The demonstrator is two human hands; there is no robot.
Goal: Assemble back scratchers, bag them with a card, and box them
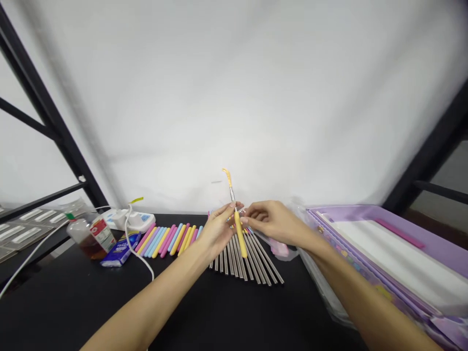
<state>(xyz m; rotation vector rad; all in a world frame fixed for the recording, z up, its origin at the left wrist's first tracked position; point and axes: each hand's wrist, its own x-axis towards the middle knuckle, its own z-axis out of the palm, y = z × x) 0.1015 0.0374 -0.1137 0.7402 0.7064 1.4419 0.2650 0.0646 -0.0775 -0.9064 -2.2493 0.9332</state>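
Note:
A back scratcher with a yellow handle (240,236), a metal shaft and a curved yellow claw tip stands nearly upright in front of me. My left hand (216,226) pinches it where the shaft meets the handle. The fingers of my right hand (268,222) are closed together beside the handle, at what looks like a small clear piece; I cannot make out exactly what they hold. Below both hands several metal rods (258,261) lie fanned on the black table, their far ends partly hidden. Left of them is a row of pink, blue and yellow sticks (170,240).
A purple tray (360,212) and clear plastic bags (321,282) are on the right. At left stand a bottle of brown liquid (89,236), a blue packet (120,249) and a white power strip (144,222) with a cable. A white wall rises behind the table (204,312).

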